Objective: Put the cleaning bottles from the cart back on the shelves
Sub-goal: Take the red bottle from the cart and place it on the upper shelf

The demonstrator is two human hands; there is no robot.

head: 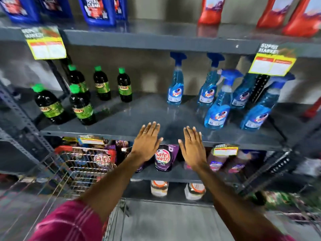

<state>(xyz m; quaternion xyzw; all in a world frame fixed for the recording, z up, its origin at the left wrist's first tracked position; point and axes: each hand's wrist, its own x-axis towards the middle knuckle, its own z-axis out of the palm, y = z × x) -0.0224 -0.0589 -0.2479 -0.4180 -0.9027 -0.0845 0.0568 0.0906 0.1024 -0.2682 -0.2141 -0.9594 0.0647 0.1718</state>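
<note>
My left hand [147,141] and my right hand [192,146] are stretched out flat, palms down and empty, over the front edge of the middle shelf [142,117]. On that shelf several dark bottles with green caps [81,105] stand at the left. Several blue spray bottles [218,108] stand at the right. The bare stretch of shelf between them lies just beyond my fingertips. A wire cart [81,167] with a red rim sits low on the left, and I cannot tell what lies inside it.
The top shelf [156,39] carries blue jugs [99,11] and red bottles [212,11]. Purple pouches [163,157] fill the shelf below my hands, and jars [159,187] stand lower still. Yellow price tags [46,43] hang from the shelf edges. Grey floor lies in front.
</note>
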